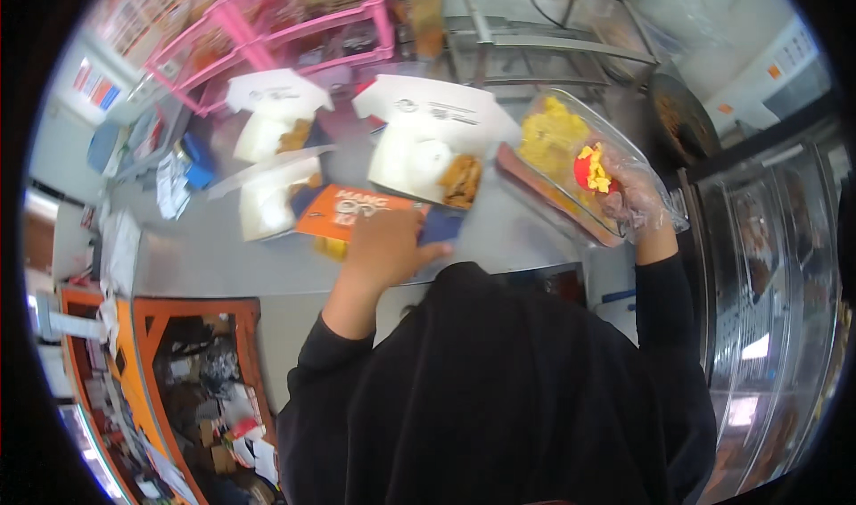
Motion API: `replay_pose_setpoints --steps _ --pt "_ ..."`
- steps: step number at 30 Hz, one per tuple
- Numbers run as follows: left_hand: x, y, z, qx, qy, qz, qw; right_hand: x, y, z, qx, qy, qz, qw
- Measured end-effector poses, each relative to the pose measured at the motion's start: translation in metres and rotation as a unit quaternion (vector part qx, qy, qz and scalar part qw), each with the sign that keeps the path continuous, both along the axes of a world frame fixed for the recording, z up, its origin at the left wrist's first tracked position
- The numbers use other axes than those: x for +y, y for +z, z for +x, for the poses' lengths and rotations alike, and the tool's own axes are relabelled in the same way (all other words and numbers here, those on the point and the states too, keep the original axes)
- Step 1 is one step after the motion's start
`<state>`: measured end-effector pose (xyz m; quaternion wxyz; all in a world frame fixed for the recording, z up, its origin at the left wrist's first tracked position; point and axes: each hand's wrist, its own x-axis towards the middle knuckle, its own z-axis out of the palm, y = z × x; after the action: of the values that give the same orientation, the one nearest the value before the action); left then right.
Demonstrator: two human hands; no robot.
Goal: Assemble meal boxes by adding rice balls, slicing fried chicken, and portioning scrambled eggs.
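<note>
My left hand [388,242] is bare and rests on a food box with an orange and navy lid [334,209], thumb stretched out to the right. My right hand [640,200], in a clear plastic glove, closes around a red spoon [584,173] heaped with yellow scrambled egg [595,168]. The spoon is above a clear rectangular container [615,139] holding more yellow egg [551,135]. Just beyond my left hand stands an open white box [392,162] with a mound of white rice [432,157] and a brown fried piece [461,180].
Two more open boxes with rice [266,131] stand on the left of the metal counter [196,255]. Pink baskets [267,41] and a metal rack [553,41] line the back. A dark pan [682,122] sits far right. An orange shelf [245,344] is below left.
</note>
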<state>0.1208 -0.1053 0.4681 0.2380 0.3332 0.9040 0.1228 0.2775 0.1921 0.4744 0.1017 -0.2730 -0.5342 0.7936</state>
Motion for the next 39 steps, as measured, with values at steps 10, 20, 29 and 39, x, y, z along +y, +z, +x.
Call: replay_pose_setpoints --steps 10,20,29,39 --pt "-0.056 -0.086 0.016 0.123 -0.102 0.190 0.969 -0.145 -0.084 -0.188 0.097 0.110 0.716 0.682" --pt "-0.068 -0.095 0.004 0.069 -0.113 0.262 0.956 -0.130 -0.058 -0.199 0.019 0.081 0.587 0.805" --pt "-0.006 -0.056 0.010 0.185 -0.164 0.437 0.865 -0.055 -0.012 -0.027 0.100 -0.158 0.193 0.963" --pt "0.139 -0.062 0.056 0.138 -0.306 0.431 0.838 0.058 -0.060 0.057 -0.281 0.248 0.683 0.627"
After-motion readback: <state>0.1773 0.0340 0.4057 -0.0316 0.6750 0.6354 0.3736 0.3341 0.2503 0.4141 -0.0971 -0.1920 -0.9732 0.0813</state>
